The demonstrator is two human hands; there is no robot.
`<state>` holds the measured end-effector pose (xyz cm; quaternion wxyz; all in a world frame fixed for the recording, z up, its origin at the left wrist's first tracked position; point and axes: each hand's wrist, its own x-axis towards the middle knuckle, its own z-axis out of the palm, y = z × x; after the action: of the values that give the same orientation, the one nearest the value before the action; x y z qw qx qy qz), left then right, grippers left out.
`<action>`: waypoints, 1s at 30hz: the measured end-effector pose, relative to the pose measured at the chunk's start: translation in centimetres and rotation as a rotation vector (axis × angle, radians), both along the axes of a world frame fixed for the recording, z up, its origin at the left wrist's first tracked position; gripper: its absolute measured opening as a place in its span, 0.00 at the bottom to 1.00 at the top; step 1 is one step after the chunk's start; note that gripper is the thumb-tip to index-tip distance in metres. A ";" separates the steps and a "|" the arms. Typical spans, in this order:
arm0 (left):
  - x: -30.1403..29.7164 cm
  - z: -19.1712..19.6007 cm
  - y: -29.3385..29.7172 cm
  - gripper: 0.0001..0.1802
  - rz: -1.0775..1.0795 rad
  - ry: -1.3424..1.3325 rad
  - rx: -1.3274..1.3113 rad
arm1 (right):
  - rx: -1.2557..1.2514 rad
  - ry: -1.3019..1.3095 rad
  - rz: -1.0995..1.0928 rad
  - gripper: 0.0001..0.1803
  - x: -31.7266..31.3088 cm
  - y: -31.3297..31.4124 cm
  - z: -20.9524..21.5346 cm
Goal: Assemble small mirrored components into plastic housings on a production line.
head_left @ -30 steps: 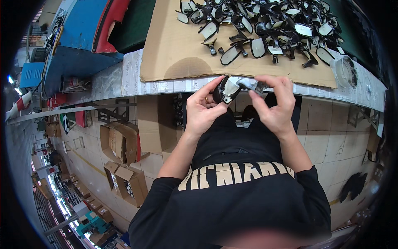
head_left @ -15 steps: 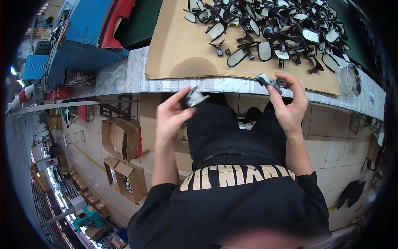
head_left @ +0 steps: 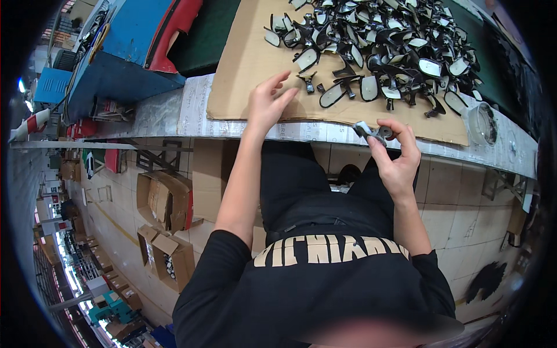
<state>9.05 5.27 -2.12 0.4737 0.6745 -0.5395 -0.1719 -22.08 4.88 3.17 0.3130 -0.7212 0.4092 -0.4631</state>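
My left hand (head_left: 271, 103) is empty, its fingers apart, over the near edge of a cardboard sheet (head_left: 241, 75). Just beyond its fingertips stands a small black shoe heel (head_left: 307, 83). Between the thumb and fingers of my right hand (head_left: 399, 156) is a dark shoe heel with a whitish face (head_left: 366, 130), above the table's front edge. A dark round piece (head_left: 384, 133) shows by that index finger; whether it belongs to the heel I cannot tell. Farther back lies a big heap of glossy black shoe heels (head_left: 371, 87) with cream-white seats.
A clear round container (head_left: 483, 124) stands at the table's right end. On the left are a blue machine housing (head_left: 125, 64) and a red panel (head_left: 168, 43). Open cardboard boxes (head_left: 165, 200) sit on the floor at lower left. The table's front edge (head_left: 325, 132) crosses ahead of my lap.
My left hand has let go of the dark-and-white piece and moved forward over the cardboard, its fingers now apart. My right hand still holds its shoe heel, slightly nearer to me.
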 end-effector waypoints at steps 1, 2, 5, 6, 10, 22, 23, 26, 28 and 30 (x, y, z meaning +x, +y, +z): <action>0.4 -1.4 -1.4 0.23 -0.009 0.063 0.067 | 0.009 0.008 0.010 0.19 -0.1 0.2 0.1; 0.0 -1.4 -2.5 0.21 -0.031 0.126 0.135 | 0.020 0.017 0.007 0.19 -0.5 0.4 0.2; -1.5 -1.5 -2.1 0.14 -0.027 0.502 0.000 | 0.119 -0.070 0.041 0.18 -1.3 0.7 -0.2; -2.1 -0.9 -1.5 0.14 -0.030 0.502 0.003 | 0.218 -0.151 0.076 0.18 -1.4 0.8 -0.4; -6.0 3.4 2.2 0.08 -0.062 1.092 -0.075 | 0.530 -0.420 0.199 0.19 -0.7 0.8 1.1; -8.8 4.8 8.5 0.19 -0.170 1.158 0.008 | -0.230 -0.067 0.229 0.21 3.1 0.5 2.0; -8.8 4.9 8.6 0.19 -0.172 1.160 0.010 | -0.228 -0.064 0.227 0.21 2.9 0.4 1.9; -9.1 5.7 8.6 0.19 -0.185 1.091 0.023 | -0.215 -0.022 0.271 0.22 2.5 0.5 1.8; -9.1 6.0 8.6 0.18 -0.195 1.066 0.040 | -0.079 -0.094 0.265 0.21 2.3 0.8 1.9; -9.0 5.9 8.5 0.18 -0.185 1.053 0.038 | -0.030 -0.115 0.289 0.21 2.0 0.9 1.8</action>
<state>0.06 13.78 3.73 0.6509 0.4552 -0.2825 -0.5379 -20.09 5.80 4.98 0.3885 -0.7494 0.2755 -0.4600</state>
